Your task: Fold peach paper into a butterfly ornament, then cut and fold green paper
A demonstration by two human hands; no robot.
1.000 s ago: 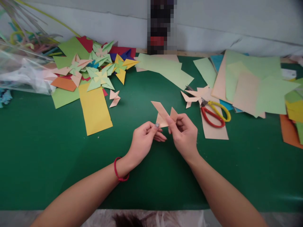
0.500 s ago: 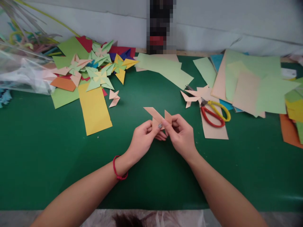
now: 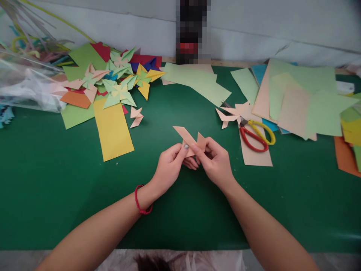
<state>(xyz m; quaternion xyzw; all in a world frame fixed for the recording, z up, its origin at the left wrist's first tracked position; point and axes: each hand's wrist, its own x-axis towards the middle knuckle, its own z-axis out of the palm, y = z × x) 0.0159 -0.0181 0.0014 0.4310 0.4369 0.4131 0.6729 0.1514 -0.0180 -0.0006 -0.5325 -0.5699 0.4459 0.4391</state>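
A small folded piece of peach paper (image 3: 184, 136) is pinched between my two hands, above the middle of the green table. My left hand (image 3: 170, 162) grips its lower left part, thumb on top and fingers underneath. From the other side my right hand (image 3: 216, 160) presses the paper with its thumb; the remaining fingers curl behind it. One pointed strip sticks out to the upper left and a shorter point rises near my right fingers. The folds under my fingers are hidden. A small folded peach piece (image 3: 137, 117) lies beyond my left hand.
Scissors (image 3: 255, 135) with red and yellow handles lie at right, beside folded peach pieces (image 3: 235, 112). Paper sheets (image 3: 296, 109) are stacked behind them. Folded paper stars (image 3: 120, 92) and a yellow sheet (image 3: 114, 131) lie at left, near a clear plastic bag (image 3: 28, 82).
My left thumb has slid slightly left and up along the paper. The folded paper has tilted a little, its strip shifting slightly right. My right hand has barely moved.
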